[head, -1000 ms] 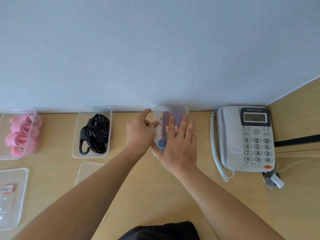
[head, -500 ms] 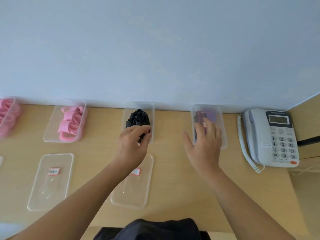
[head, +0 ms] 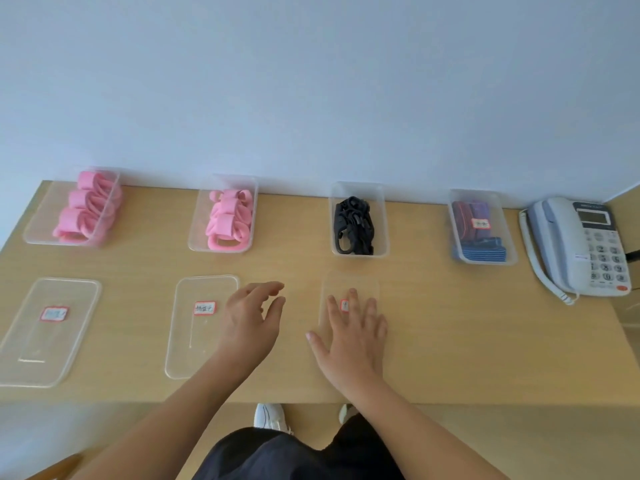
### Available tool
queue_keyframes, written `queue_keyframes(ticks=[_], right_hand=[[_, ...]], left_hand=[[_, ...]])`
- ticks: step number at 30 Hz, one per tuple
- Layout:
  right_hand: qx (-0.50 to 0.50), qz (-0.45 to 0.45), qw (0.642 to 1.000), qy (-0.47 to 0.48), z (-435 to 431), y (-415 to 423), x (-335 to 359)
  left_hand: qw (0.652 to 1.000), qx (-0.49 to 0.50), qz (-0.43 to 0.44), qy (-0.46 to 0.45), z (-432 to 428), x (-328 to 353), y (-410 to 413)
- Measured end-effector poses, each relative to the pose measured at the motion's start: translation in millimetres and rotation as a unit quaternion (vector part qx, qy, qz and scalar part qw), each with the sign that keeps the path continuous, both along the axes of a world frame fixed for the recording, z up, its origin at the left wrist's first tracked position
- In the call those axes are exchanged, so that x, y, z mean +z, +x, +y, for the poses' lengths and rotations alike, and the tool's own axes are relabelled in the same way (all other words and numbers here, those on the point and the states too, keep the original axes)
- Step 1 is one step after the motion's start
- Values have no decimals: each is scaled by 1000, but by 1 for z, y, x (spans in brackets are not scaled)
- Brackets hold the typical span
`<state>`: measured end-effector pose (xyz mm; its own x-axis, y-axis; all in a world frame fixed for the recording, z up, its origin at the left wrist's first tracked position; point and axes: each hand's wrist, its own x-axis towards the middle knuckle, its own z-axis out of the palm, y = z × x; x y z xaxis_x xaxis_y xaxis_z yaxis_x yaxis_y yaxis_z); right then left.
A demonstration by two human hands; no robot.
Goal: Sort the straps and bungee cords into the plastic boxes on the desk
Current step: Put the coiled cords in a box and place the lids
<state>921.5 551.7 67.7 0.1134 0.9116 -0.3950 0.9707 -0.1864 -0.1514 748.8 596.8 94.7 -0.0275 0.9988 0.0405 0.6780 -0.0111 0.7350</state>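
Your right grip point(head: 353, 337) lies flat on the clear lid point(head: 360, 282). Its fingers are straight and open, and it holds nothing yet. That lid sits on the table point(head: 450, 323) just in front of the black box point(head: 382, 220), on your side of it. Your left grip point(head: 251, 323) hangs over the table, in front of the black box and a bit to its left. Its fingers are loosely bent, and it is empty too.

I think the job now is to put this lid on the black box. A flat lid is hard to pick up off a flat table. So tip one edge up with a fingertip, or slide the lid toward you until an edge pokes out past the table. Then pinch that edge. Bring your left grip to the other side, so the lid does not tip.

Lift the lid and carry it straight away from you. The black cords point(head: 353, 225) fill the black box and look bunched up. Push down any loop or hook that pokes over the rim, or the lid will not sit. Line up the corners, then press all round.

Right of the black box, the blue box point(head: 509, 237) seems to have its lid on. Left of the black box are the pink box point(head: 202, 216) and the end pink box point(head: 41, 220), both open. The phone point(head: 581, 247) is well to the right of the black box, so you need not go near it.
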Motion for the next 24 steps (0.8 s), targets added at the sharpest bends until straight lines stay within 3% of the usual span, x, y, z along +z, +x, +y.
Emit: queue_keyframes(ticks=[6,10,13,17,20,24], right_hand=[[3,15,1000,19,-2,-5,14],[64,74,983,158,6,-15,39],[38,76,967,241,48,-2,64],[-32,2,979,202,137,30,75],[-9,-16,990,140,174,45,60],[6,-41,986,158,178,55,39]], left_hand=[[998,27,-30,-50,11,2,-3],[994,71,-58,-59,42,10,5],[988,115,-82,-64,80,25,18],[979,105,-120,-126,127,30,53],[963,91,-165,-195,151,24,84],[935,105,-231,-248,171,15,109]])
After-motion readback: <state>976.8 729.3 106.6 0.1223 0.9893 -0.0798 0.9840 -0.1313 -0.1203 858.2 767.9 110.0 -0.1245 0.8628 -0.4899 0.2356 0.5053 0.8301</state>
